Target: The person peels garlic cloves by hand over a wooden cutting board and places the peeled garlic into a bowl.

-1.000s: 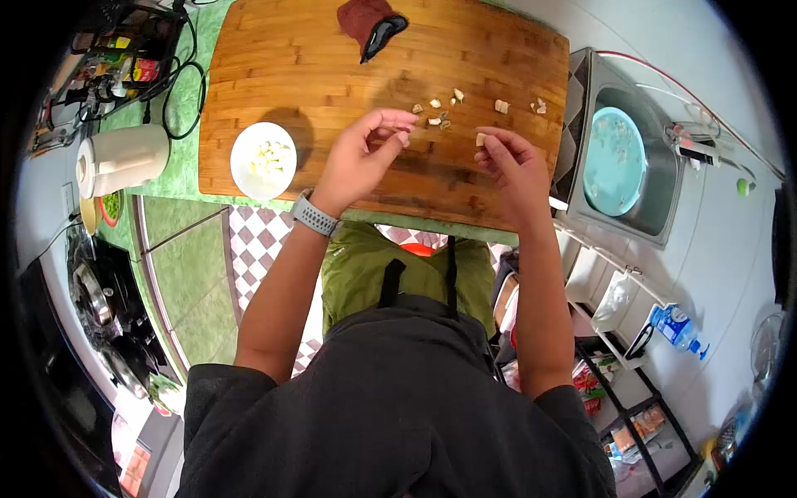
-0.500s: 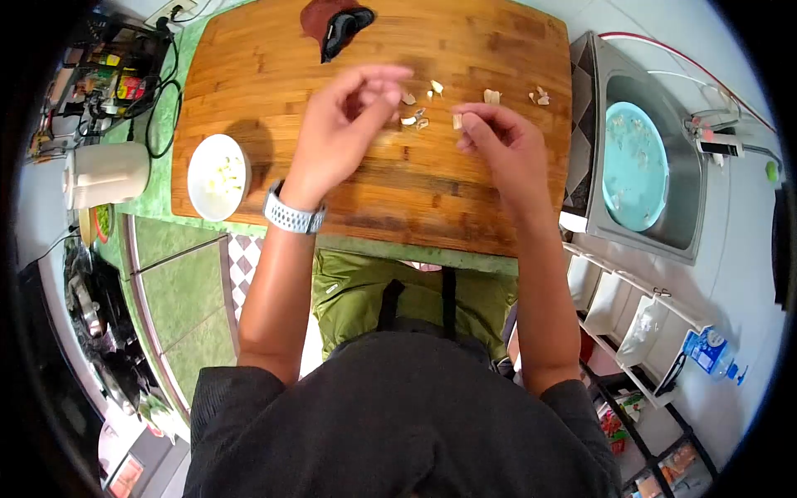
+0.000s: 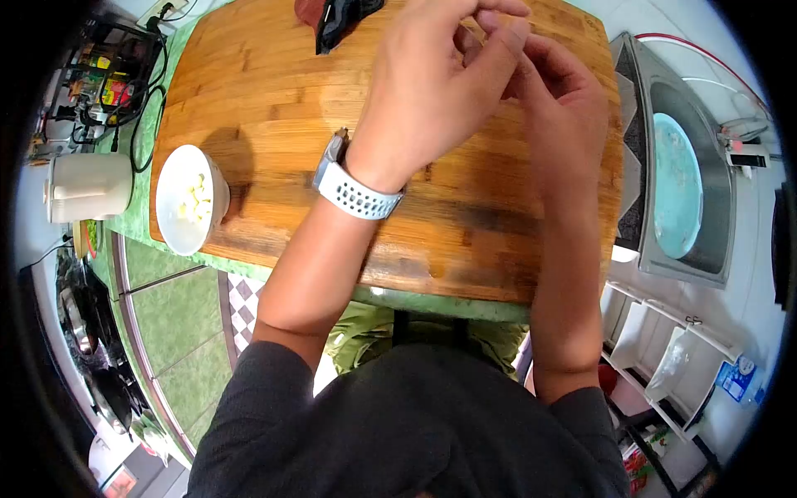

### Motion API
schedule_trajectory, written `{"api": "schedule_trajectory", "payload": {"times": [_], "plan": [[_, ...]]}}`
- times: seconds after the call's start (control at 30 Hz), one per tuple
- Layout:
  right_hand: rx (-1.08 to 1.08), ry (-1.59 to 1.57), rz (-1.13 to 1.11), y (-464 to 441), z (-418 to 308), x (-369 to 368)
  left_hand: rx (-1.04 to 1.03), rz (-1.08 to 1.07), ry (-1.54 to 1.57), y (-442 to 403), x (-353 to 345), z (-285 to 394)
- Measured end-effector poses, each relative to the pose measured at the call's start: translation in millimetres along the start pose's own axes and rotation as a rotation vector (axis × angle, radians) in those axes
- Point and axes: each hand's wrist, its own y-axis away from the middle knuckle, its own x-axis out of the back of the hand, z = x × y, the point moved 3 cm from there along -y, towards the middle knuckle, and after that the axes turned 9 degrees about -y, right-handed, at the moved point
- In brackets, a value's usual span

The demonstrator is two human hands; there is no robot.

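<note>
My left hand (image 3: 444,79), with a pale perforated watch strap (image 3: 359,192) on its wrist, reaches over the far right part of the wooden board (image 3: 465,241). Its fingers are closed and meet the fingertips of my right hand (image 3: 573,104). The right hand is pinched; the garlic clove seen in it a moment earlier is now hidden between the fingers. Whether the left fingers grip the clove too, I cannot tell. Both hands cover the spot where loose cloves and skins lay. At the board's left stands a white bowl (image 3: 176,224) with several pale peeled garlic cloves (image 3: 196,199).
A dark red and black cloth item (image 3: 336,21) lies at the board's far edge. To the right, a turquoise basin (image 3: 677,187) with water sits in the metal sink (image 3: 664,270). A cream lidded container (image 3: 90,189) and black cables stand left, beyond the bowl.
My hands have come together, moving farther up the board and to the right. The left fingers, apart before, have closed at the right fingertips. The view has shifted slightly.
</note>
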Motion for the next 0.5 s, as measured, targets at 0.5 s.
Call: {"api": "schedule_trajectory", "payload": {"times": [0.5], "plan": [[0.129,0.032,0.05,5,-17,9,0.285,-0.193,0.232,13,4,-4]]}}
